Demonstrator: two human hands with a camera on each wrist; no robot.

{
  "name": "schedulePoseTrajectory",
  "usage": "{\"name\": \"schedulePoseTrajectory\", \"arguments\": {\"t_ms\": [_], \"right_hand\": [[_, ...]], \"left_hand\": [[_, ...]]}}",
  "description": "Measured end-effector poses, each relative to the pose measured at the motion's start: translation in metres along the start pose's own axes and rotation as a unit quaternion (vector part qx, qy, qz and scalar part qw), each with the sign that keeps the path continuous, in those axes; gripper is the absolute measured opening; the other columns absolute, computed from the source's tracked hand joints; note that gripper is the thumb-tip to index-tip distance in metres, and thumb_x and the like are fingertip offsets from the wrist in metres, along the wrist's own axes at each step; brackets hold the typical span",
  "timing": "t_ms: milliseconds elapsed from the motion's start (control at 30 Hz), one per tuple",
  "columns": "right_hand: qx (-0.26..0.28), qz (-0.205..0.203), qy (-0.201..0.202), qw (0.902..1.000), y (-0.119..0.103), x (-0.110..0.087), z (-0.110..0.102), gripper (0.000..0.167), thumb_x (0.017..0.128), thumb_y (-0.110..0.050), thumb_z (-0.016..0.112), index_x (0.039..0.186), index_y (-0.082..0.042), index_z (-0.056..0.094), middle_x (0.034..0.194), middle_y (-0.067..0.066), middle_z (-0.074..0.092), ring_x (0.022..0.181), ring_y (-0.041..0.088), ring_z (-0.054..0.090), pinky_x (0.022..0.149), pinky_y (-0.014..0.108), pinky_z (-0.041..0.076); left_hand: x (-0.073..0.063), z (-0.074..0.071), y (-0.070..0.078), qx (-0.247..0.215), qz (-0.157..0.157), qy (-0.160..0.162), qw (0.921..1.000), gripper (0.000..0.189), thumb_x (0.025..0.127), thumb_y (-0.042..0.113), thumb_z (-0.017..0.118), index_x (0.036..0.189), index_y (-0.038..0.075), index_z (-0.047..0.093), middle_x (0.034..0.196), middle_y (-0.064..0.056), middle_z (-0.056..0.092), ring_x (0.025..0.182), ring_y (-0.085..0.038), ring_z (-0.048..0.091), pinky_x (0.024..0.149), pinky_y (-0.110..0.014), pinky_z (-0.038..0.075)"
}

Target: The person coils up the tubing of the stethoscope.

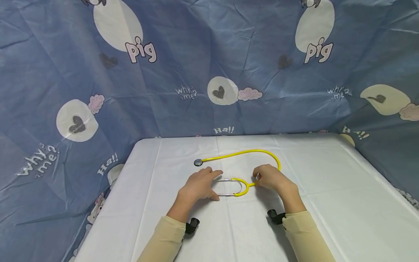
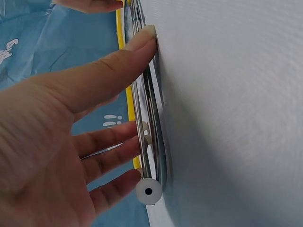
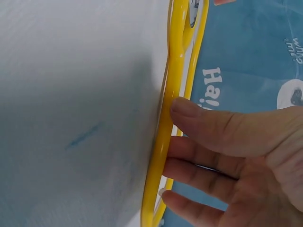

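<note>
A stethoscope with yellow tubing point(image 1: 241, 152) lies on the white table, its round chest piece point(image 1: 198, 162) at the far left end. My left hand point(image 1: 200, 183) spans the metal ear tubes point(image 1: 226, 195), thumb along the near side and fingers spread on the far side. In the left wrist view, a pale ear tip point(image 2: 148, 191) shows below the little finger, and the fingertips reach behind the nearer metal tube. Just past the Y-shaped fork point(image 1: 248, 185), my right hand point(image 1: 272, 178) pinches the yellow tube point(image 3: 163, 127) between thumb and fingers.
White cloth covers the table point(image 1: 163, 160). A blue printed curtain point(image 1: 183, 112) hangs behind it and along the left and right sides. A black wrist camera point(image 1: 192, 226) sits on the left sleeve, another point(image 1: 276, 217) on the right.
</note>
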State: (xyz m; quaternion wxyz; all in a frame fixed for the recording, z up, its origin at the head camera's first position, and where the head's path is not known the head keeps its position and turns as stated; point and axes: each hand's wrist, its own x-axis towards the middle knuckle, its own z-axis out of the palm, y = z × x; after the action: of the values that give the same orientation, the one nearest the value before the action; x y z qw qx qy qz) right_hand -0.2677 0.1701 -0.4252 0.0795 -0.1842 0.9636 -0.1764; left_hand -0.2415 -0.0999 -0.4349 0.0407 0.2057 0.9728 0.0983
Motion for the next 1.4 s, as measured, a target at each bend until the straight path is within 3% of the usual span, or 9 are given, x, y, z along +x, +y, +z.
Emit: {"name": "schedulePoseTrajectory", "arguments": {"t_ms": [167, 467, 800, 1000, 1200, 1400], "right_hand": [[0.002, 0.008, -0.009, 0.9999, 0.000, 0.001, 0.002, 0.018, 0.079, 0.000, 0.076, 0.094, -0.008, 0.072, 0.087, 0.004, 0.068, 0.079, 0.016, 0.056, 0.078, 0.036, 0.048], [0.007, 0.017, -0.016, 0.9997, 0.000, 0.002, 0.004, 0.016, 0.077, 0.001, 0.072, 0.071, -0.013, 0.068, 0.070, -0.003, 0.062, 0.069, 0.016, 0.051, 0.067, 0.030, 0.043], [0.024, 0.007, 0.016, 0.9996, -0.001, 0.003, -0.001, 0.017, 0.077, 0.005, 0.060, 0.077, -0.010, 0.068, 0.080, 0.003, 0.064, 0.072, 0.017, 0.052, 0.067, 0.031, 0.044], [0.027, -0.012, 0.046, 0.9985, -0.001, 0.002, -0.003, 0.016, 0.080, 0.004, 0.056, 0.079, -0.011, 0.064, 0.076, 0.002, 0.061, 0.069, 0.016, 0.051, 0.066, 0.030, 0.042], [0.029, -0.020, 0.068, 0.9970, -0.001, 0.004, -0.004, 0.014, 0.082, 0.001, 0.057, 0.080, -0.011, 0.065, 0.075, 0.001, 0.062, 0.068, 0.015, 0.051, 0.065, 0.031, 0.043], [0.030, -0.017, 0.104, 0.9940, 0.001, 0.007, -0.002, 0.010, 0.085, -0.002, 0.062, 0.081, -0.009, 0.067, 0.077, 0.003, 0.065, 0.069, 0.016, 0.053, 0.067, 0.031, 0.045]], "left_hand": [[0.002, 0.000, 0.001, -0.003, -0.010, -0.003, 0.9999, 0.078, 0.062, 0.043, 0.093, 0.132, 0.026, 0.063, 0.113, 0.001, 0.058, 0.100, -0.016, 0.056, 0.081, -0.036, 0.051], [0.003, -0.001, 0.000, -0.003, -0.013, -0.004, 0.9999, 0.063, 0.063, 0.043, 0.093, 0.120, 0.025, 0.071, 0.107, 0.002, 0.060, 0.091, -0.014, 0.056, 0.074, -0.035, 0.050], [0.002, -0.006, -0.004, -0.012, -0.003, 0.001, 0.9999, 0.054, 0.071, 0.038, 0.087, 0.121, 0.023, 0.072, 0.105, 0.002, 0.067, 0.088, -0.013, 0.059, 0.072, -0.035, 0.050], [0.002, -0.009, -0.008, -0.052, -0.004, 0.014, 0.9985, 0.047, 0.073, 0.037, 0.084, 0.117, 0.024, 0.074, 0.098, 0.003, 0.066, 0.079, -0.010, 0.055, 0.068, -0.031, 0.047], [0.003, -0.012, -0.009, -0.085, 0.023, 0.034, 0.9955, 0.031, 0.080, 0.031, 0.081, 0.107, 0.018, 0.076, 0.089, 0.000, 0.061, 0.073, -0.010, 0.048, 0.063, -0.026, 0.042], [0.004, -0.012, -0.009, -0.112, 0.038, 0.042, 0.9921, 0.013, 0.085, 0.028, 0.077, 0.088, 0.016, 0.074, 0.075, 0.004, 0.047, 0.069, -0.009, 0.041, 0.058, -0.023, 0.034]]}}
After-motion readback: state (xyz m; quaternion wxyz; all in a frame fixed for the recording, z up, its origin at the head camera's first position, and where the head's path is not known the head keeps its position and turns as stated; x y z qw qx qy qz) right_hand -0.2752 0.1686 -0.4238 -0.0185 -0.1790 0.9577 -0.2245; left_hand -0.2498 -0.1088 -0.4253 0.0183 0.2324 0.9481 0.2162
